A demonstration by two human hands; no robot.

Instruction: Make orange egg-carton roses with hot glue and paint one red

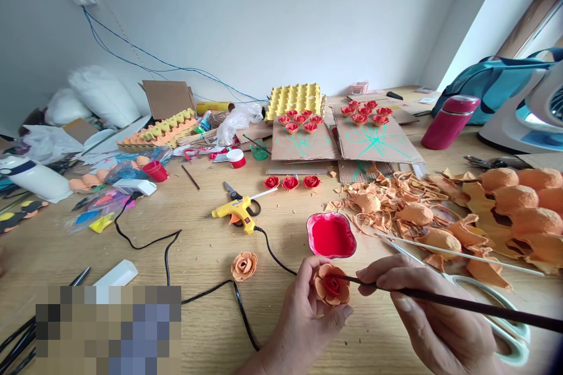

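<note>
Between its fingers and thumb, my left hand (303,316) holds an egg-carton flower (333,285), its centre red and its outer petals still bare orange. My right hand (431,310) grips a dark-handled paintbrush (457,302), whose tip touches the flower's middle. Just beyond them sits a small wavy-edged dish (309,241) of red paint. An unpainted orange flower (244,266) lies to the left. Behind the dish, a row of three red flowers (290,182) rests on the table.
A yellow glue gun (235,211) and its black cord (275,253) lie left of the dish. Orange carton scraps (396,196) and pale-handled scissors (519,319) are at the right. Cardboard sheets (303,149) with red flowers stand behind, near a pink bottle (451,122).
</note>
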